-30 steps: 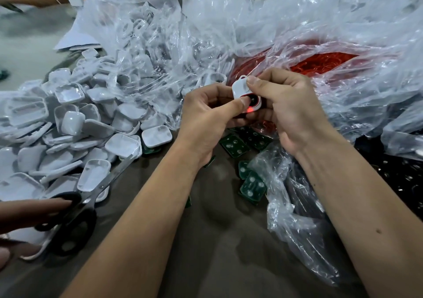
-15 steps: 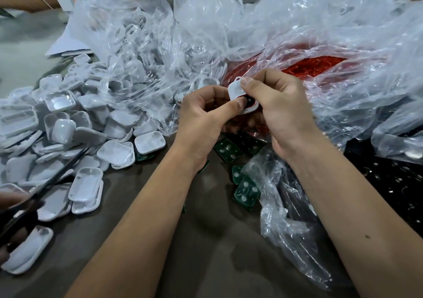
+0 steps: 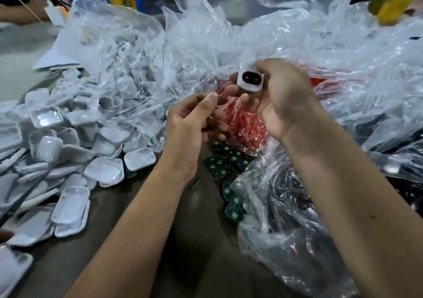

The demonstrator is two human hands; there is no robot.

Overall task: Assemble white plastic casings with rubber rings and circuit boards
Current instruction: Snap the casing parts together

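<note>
Since half a second ago the hands have been drawn apart: the left hand point(image 3: 194, 124) is lowered away from the white casing point(image 3: 250, 79), which is now kept by the right hand point(image 3: 283, 96) alone and lifted slightly. The casing is pinched between the right thumb and curled fingers, its open face turned toward the camera, so that a red rubber ring point(image 3: 250, 77) is seen seated round a dark recess with two small contacts. The left fingers are loosely curled with the thumb against the forefinger; whether anything small is pinched there cannot be told. Below and between the hands a clear bag of red rings point(image 3: 247, 124) is spread open. Green circuit boards point(image 3: 217, 164) are scattered on the dark table point(image 3: 183, 240) just beneath it, some partly covered by crumpled clear plastic point(image 3: 286, 229). To the left a heap of loose white casings point(image 3: 68, 151) is piled, spilling from another clear bag point(image 3: 128, 57).
</note>
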